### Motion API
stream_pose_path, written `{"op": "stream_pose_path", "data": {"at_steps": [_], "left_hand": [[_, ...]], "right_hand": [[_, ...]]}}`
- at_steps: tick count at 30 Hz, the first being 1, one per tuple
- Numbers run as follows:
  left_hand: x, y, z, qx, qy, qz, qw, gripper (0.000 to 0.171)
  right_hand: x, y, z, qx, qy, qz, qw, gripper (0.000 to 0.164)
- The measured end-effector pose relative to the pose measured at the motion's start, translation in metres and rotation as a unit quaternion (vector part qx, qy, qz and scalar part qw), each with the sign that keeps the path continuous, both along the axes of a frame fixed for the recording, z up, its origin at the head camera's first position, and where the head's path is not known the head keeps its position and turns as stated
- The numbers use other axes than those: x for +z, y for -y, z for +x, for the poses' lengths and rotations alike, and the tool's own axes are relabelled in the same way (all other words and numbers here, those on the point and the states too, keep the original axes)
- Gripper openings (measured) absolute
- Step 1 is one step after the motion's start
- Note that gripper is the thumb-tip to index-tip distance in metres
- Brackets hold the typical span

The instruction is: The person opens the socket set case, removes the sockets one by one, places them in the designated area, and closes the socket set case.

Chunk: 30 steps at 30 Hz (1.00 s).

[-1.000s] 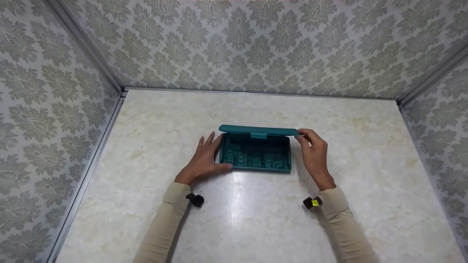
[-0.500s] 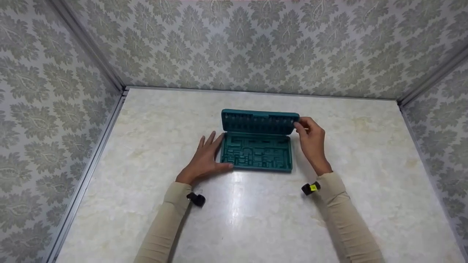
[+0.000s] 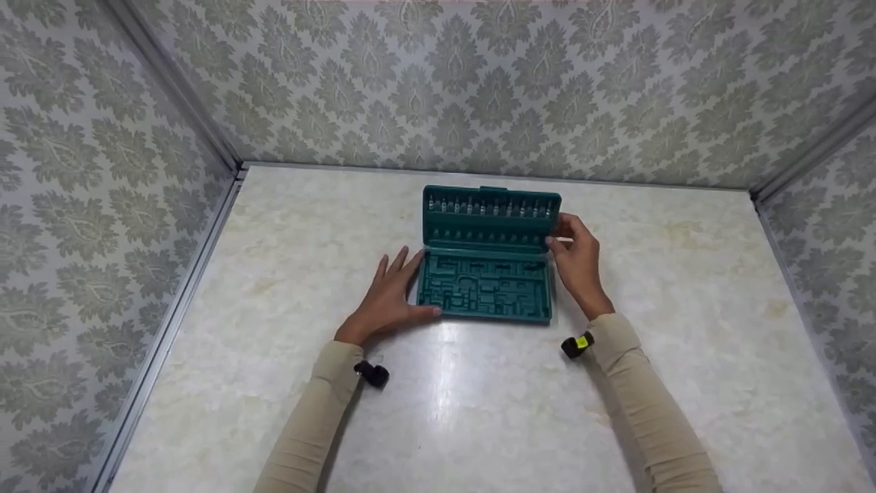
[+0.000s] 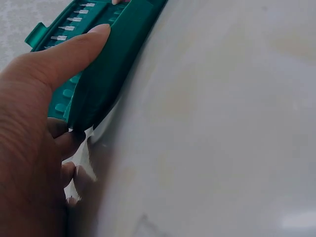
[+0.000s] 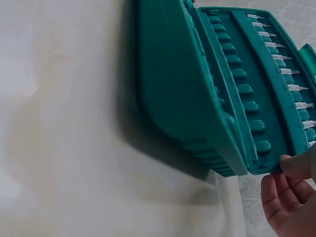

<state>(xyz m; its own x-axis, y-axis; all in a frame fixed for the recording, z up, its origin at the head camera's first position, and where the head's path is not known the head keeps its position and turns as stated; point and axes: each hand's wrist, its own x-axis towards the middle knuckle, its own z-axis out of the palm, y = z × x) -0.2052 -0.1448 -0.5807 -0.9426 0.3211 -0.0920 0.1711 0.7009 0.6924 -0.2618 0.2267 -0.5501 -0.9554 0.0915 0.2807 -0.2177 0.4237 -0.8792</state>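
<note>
A teal plastic bit case stands open on the table, its lid (image 3: pixel 489 224) raised at the far side. Metal driver bits (image 3: pixel 482 207) sit in a row along the lid's upper part, also showing in the right wrist view. Moulded recesses fill the case's base (image 3: pixel 482 287). My left hand (image 3: pixel 387 298) rests around the base's left front corner, thumb on the front edge, other fingers spread along the left side. With thumb and fingers my right hand (image 3: pixel 578 263) pinches the lid's right edge near the hinge; some fingertips are hidden behind the lid.
The case is on a pale marbled table (image 3: pixel 438 424). Patterned wall panels (image 3: pixel 452 89) close off the back and both sides. A small black wrist camera (image 3: pixel 373 374) is on the left cuff, another (image 3: pixel 577 345) on the right.
The lid has swung up and back from a nearly horizontal position, bringing the bits into sight. My right hand has slid along the lid's edge toward the hinge; the left hand keeps its place.
</note>
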Motion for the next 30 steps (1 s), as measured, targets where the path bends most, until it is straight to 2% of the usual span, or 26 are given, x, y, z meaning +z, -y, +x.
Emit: {"op": "stream_pose_path", "data": {"at_steps": [5,11,17,24,30], "left_hand": [[-0.001,-0.001,-0.001,-0.006,-0.008,-0.001,0.9999,0.129],[-0.001,0.000,-0.003,-0.012,-0.020,-0.006,0.9997,0.129],[0.001,0.000,-0.004,-0.012,-0.021,-0.002,0.9997,0.131],[-0.001,-0.001,-0.002,0.001,-0.010,-0.002,1.0000,0.130],[-0.003,0.001,0.002,0.003,-0.003,-0.004,1.0000,0.131]], "right_hand": [[-0.006,-0.003,-0.005,0.028,0.019,0.028,0.999,0.051],[-0.009,-0.007,-0.013,0.067,0.065,0.055,0.994,0.058],[-0.009,-0.008,-0.016,0.070,0.098,0.046,0.992,0.059],[-0.013,-0.007,-0.017,0.066,0.135,0.067,0.986,0.056],[-0.017,-0.007,-0.015,0.074,0.136,0.085,0.984,0.055]]}}
